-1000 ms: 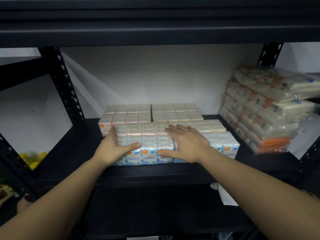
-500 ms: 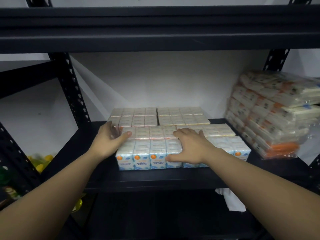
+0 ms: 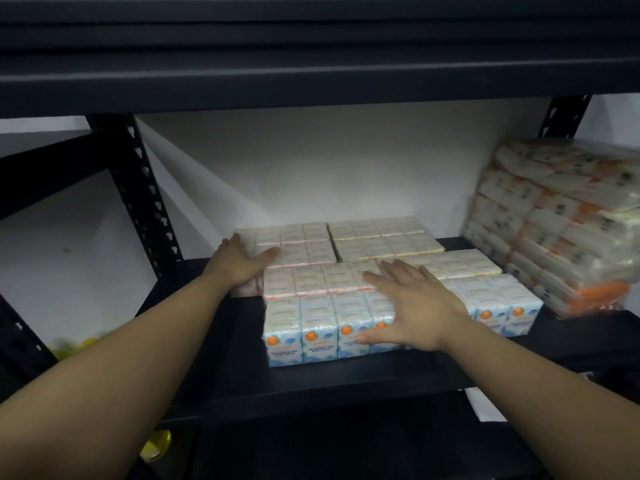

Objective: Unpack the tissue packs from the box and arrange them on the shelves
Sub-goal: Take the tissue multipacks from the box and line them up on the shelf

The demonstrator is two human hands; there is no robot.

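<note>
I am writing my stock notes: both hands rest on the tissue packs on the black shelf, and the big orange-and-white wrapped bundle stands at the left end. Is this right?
Not quite. In the head view the orange-and-white bundle stands at the right end of the black shelf, not the left. The left hand and right hand do rest on the tissue packs.

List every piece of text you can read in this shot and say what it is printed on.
"FRAGRANCE FREE": on the front faces of the blue-and-white tissue packs at the shelf's front edge.
A second line beneath it: too blurred to read surely.
Orange round marks on those packs: any lettering too small to read.
Print on the orange-and-white wrapped bundles at the right: too blurred to read.
No other text shows.
</note>
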